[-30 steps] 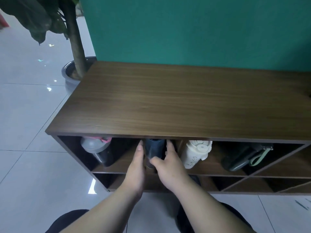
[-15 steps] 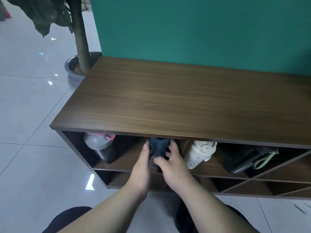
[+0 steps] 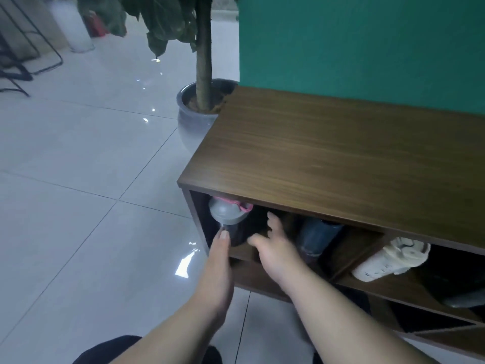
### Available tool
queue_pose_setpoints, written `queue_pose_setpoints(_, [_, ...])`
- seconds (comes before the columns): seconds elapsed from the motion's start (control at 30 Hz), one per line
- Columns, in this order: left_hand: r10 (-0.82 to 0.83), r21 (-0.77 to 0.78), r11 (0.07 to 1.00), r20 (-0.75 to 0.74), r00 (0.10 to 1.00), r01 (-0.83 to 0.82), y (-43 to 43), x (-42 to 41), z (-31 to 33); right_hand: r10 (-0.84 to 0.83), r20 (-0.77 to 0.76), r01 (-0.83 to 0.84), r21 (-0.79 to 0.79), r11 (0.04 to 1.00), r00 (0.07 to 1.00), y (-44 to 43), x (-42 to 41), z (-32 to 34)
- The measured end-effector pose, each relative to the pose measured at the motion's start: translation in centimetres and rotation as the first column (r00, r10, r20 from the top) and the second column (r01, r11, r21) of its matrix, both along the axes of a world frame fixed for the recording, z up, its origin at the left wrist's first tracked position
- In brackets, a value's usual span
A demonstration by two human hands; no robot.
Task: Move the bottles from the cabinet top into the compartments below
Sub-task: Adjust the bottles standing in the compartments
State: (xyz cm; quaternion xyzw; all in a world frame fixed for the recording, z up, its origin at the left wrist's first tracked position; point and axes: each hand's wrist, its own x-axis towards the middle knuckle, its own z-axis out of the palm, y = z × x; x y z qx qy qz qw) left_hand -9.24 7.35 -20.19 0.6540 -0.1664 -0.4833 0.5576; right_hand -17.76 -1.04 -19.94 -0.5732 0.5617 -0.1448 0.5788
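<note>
Both of my hands have left the dark blue bottle (image 3: 319, 239), which now lies tilted in the second compartment from the left, and have shifted left to the grey-lidded shaker bottle (image 3: 228, 219) in the leftmost compartment. My left hand (image 3: 219, 261) rests its thumb against the near side of the shaker's dark body, and my right hand (image 3: 273, 248) is spread wide beside it, fingers reaching into the opening; neither hand grips anything. The cabinet top (image 3: 341, 158) is bare in view, and the white bottle (image 3: 388, 258) lies in a compartment further right, so I judge the transfer essentially complete, with only seating adjustments remaining.
</note>
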Motion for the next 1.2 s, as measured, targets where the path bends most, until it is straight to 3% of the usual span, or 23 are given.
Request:
queue_pose_setpoints(0.2, [0.028,0.014,1.000,-0.023,0.999,-0.027,-1.6,2.3,0.1,-0.097,0.073,0.104,-0.088,0.991,0.993,-1.1,3.3,0.4])
queue_pose_setpoints(0.43, [0.085,0.085,0.993,-0.113,0.990,-0.076,-3.1,3.0,-1.0,0.030,0.003,-0.030,-0.044,0.999,1.000,-2.5,4.3,1.5])
queue_pose_setpoints(0.63, [0.077,0.077,0.994,-0.079,0.994,-0.071,-3.1,3.0,-0.1,0.015,0.099,-0.007,-0.076,0.997,0.995,-0.8,4.4,1.5])
queue_pose_setpoints(0.8, [0.140,0.105,0.986,-0.085,0.986,-0.131,-3.2,3.7,-0.2,0.034,0.063,-0.028,-0.091,0.995,0.997,1.9,4.4,0.9])
queue_pose_setpoints(1.03, [0.113,0.024,0.994,-0.218,0.969,-0.111,-4.4,4.8,-1.2,0.008,0.005,-0.007,-0.075,0.997,1.000,3.2,4.6,0.0])
queue_pose_setpoints(1.2, [0.036,-0.024,0.999,-0.253,0.967,-0.044,-4.9,5.0,-1.7,-0.011,0.052,0.014,-0.064,0.998,0.999,3.5,4.6,-0.5])
